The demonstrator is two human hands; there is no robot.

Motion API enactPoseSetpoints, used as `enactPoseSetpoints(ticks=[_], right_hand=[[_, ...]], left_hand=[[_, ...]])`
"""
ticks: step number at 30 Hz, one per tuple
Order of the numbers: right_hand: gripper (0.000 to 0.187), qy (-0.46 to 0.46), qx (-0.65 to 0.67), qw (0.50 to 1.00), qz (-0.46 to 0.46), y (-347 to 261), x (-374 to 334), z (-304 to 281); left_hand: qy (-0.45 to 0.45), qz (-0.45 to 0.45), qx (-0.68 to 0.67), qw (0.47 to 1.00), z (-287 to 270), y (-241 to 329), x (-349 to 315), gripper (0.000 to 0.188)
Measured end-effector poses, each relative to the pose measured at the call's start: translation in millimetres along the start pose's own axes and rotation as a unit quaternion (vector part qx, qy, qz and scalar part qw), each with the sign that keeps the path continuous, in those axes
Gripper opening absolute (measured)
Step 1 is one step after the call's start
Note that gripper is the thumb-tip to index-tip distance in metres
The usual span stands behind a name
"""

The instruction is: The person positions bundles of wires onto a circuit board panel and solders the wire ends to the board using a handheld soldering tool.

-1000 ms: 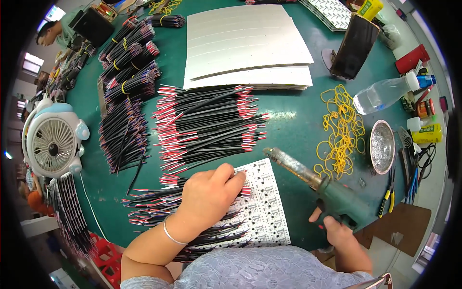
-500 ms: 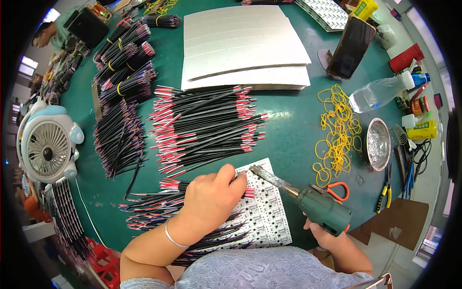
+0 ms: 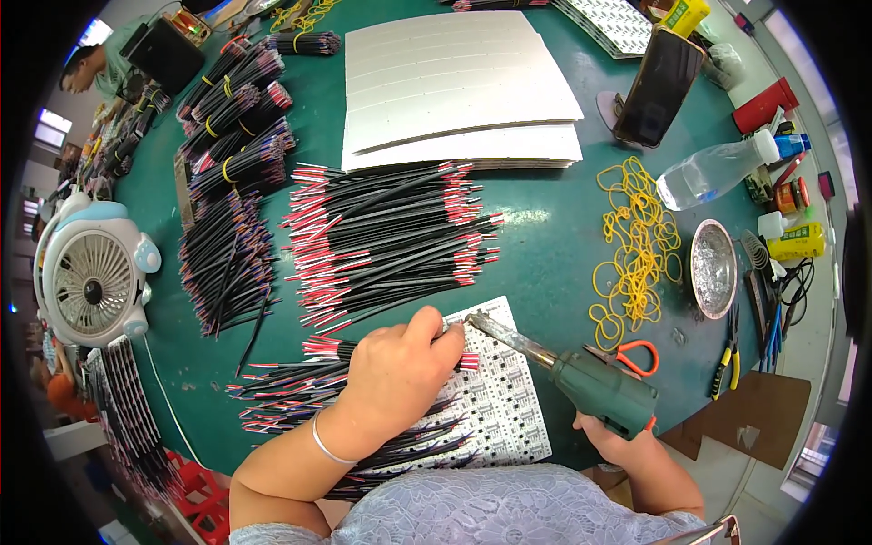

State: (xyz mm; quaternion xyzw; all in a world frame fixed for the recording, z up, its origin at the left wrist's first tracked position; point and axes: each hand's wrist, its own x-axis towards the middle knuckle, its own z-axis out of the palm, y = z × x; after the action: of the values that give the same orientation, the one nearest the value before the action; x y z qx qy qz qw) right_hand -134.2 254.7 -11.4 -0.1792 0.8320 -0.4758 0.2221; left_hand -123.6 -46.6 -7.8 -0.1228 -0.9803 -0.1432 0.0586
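My left hand is closed in a pinch around black wires with red and white ends, over a white circuit board panel. My right hand grips a green soldering gun from below; the gun body hides part of its fingers. The gun's metal tip points left, close to my left fingertips, above the panel's upper edge. Whether the tip touches a wire cannot be made out. More wires lie across the panel's left side, beneath my left forearm.
Ahead lie a wire pile and white sheets. Bundled wires and a fan stand left. Rubber bands, orange-handled scissors, a metal bowl, a bottle, pliers and a phone are right.
The soldering gun and my right hand have shifted slightly left, bringing the tip a little closer to my left fingers. My left hand stays nearly in place, still closed on the wires.
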Motion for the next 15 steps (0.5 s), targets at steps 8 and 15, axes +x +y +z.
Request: enactPoseSetpoints(ticks=[8, 15], right_hand=[[0.055, 0.021, 0.247, 0.969, 0.019, -4, -2, -2], [0.057, 0.015, 0.247, 0.969, 0.016, 1, -8, 1]], left_hand=[[-0.017, -0.003, -0.004, 1.0, -4, 0, 3, 0.015], [-0.012, 0.014, -0.076, 0.997, 0, -16, 1, 0.025]])
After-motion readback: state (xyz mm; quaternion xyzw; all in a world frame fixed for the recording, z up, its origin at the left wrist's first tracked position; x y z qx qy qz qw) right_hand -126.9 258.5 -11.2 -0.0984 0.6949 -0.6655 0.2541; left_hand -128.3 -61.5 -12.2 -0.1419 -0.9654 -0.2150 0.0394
